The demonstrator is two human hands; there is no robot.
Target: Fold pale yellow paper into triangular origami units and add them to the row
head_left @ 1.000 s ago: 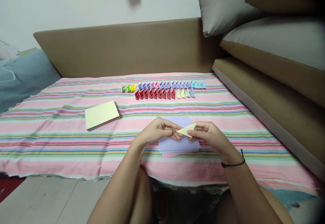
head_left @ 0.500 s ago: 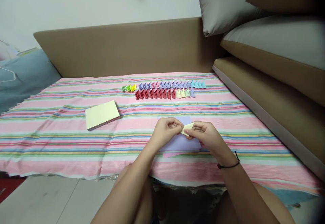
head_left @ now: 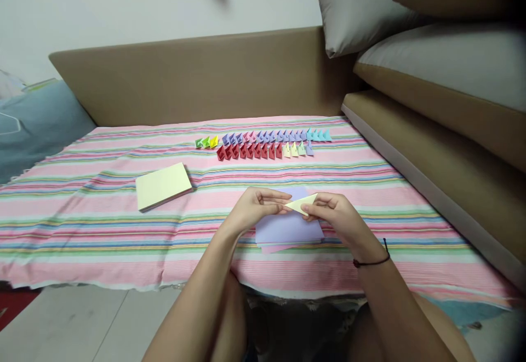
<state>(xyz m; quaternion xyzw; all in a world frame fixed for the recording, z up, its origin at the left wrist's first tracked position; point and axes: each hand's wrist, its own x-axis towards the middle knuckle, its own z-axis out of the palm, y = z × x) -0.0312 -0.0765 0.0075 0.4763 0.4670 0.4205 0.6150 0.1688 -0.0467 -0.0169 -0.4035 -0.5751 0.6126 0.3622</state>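
Observation:
A small pale yellow folded paper piece is pinched between my left hand and my right hand, both closed on it, just above a lilac sheet stack with pink sheets under it. A stack of pale yellow sheets lies to the left on the striped cloth. Farther back lie two rows of several small folded paper pieces in green, yellow, purple, pink, blue and red.
The striped cloth covers a low bed with a tan headboard behind. Tan and grey cushions are stacked at the right. A blue pillow sits at the left. My knees are below the cloth's front edge, above a grey floor.
The hands first closed together over the yellow piece, then drew slightly apart again, so its pointed triangular shape shows between the fingertips. Nothing else has moved.

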